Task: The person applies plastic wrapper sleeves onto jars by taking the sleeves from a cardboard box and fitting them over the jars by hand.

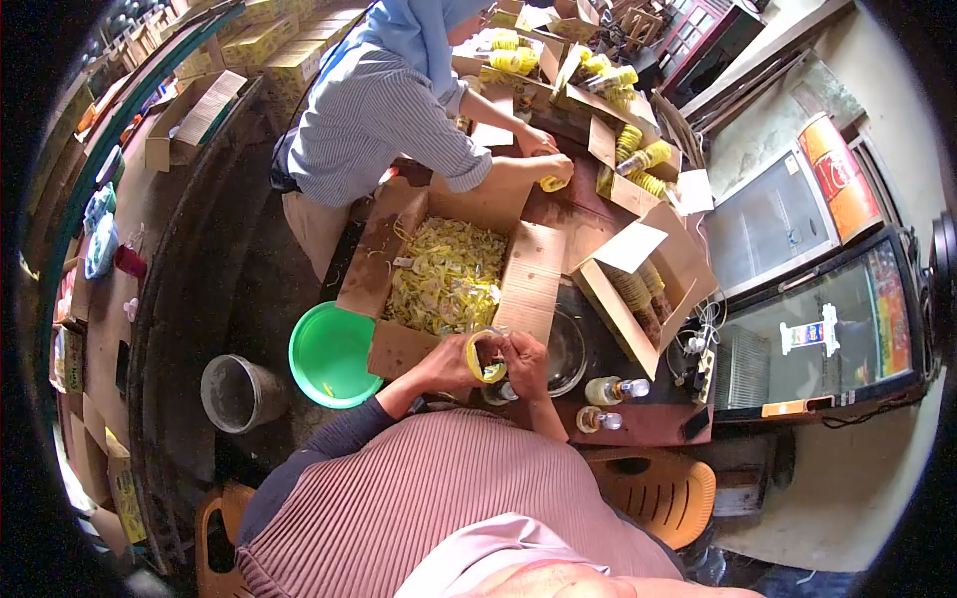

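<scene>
My left hand [448, 364] is closed round the side of a clear plastic cup [487, 357] with a yellow band. From the other side my right hand [526, 363] grips the same cup, fingers near its rim. The cup is tilted, and what lies inside is hard to make out. Just beyond my hands stands an open cardboard box [542, 269] full of yellow-and-clear shredded strips [446, 271]. A clear round basin [567, 354] is beside my right hand, partly hidden by it.
A green basin [331, 359] and a grey bucket [239, 394] are at left. Two small bottles [612, 390] [596, 420] stand at right, near a carton [616, 307] of stacked cups. Across the table a co-worker [384, 110] handles a yellow-banded item. A glass-door fridge [817, 334] is far right.
</scene>
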`<action>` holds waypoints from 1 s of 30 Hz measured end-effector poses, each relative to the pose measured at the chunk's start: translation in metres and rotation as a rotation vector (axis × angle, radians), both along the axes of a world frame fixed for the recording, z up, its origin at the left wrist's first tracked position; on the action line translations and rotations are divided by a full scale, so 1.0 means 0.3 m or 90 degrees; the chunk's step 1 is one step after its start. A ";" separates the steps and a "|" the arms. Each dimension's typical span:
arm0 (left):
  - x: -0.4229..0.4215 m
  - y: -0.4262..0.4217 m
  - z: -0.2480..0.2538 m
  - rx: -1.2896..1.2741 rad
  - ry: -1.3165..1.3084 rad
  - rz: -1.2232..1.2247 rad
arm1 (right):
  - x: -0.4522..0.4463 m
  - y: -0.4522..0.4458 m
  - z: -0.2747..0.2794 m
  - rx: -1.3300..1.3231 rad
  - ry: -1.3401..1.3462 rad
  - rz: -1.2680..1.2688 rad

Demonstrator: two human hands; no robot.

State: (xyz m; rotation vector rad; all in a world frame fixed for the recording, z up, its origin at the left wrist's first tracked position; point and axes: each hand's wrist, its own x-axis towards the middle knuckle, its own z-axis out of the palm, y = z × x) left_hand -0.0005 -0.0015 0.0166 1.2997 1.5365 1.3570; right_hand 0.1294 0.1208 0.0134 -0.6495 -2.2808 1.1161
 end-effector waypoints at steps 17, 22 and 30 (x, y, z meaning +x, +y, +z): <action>-0.159 -0.071 -0.186 -0.065 -0.072 0.191 | 0.088 0.150 -0.249 0.244 -0.310 -0.112; -0.157 -0.061 -0.170 -0.032 -0.032 0.174 | 0.046 0.120 -0.269 0.234 -0.395 -0.138; -0.164 -0.052 -0.158 -0.086 0.064 0.159 | 0.056 0.139 -0.286 0.134 -0.318 -0.094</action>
